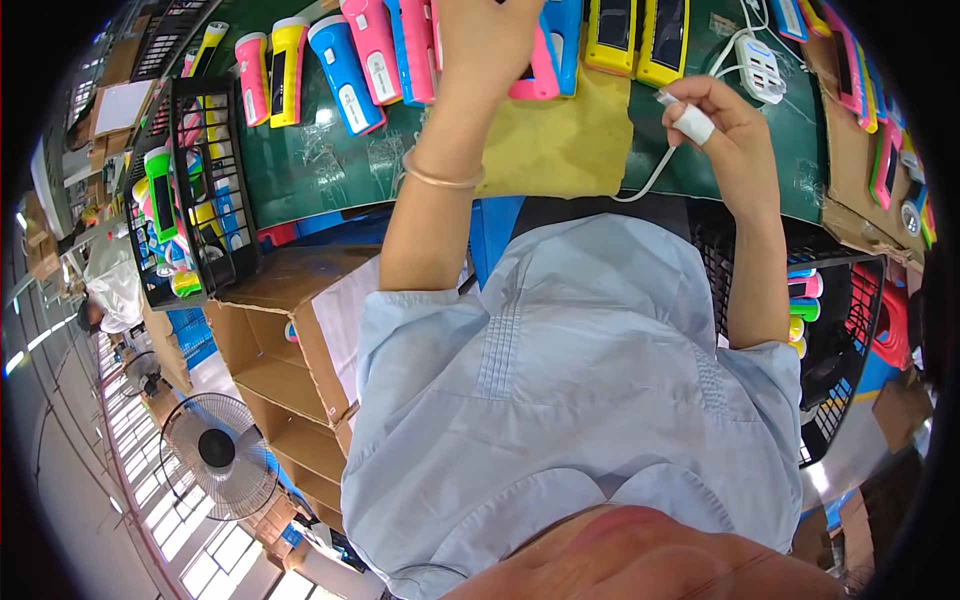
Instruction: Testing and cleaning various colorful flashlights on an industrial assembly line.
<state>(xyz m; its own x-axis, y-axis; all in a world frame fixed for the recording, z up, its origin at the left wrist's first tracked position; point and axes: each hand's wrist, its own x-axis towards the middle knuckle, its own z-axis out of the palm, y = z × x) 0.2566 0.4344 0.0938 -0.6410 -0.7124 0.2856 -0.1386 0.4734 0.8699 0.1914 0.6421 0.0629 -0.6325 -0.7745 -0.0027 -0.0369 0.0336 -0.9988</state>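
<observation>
Pinching the white cable (657, 176) near its end, the right hand (735, 125) hangs over the green surface (770, 150), just right of the yellow cloth (560, 150). Its fingers (708, 88) are pressed together on the cable, with a clear tip showing beyond them, and the cord curves down past the cloth's lower right corner. The left hand (490, 35) reaches across the flashlights along the far side; the upper edge cuts its fingers off, so whether they grip anything cannot be told. Just beside it, partly hidden, lies a pink flashlight (541, 80). Two yellow flashlights (611, 35) lie farther right, near a white multi-port charger (760, 70). More flashlights fill the black basket (228, 272) on the left.
</observation>
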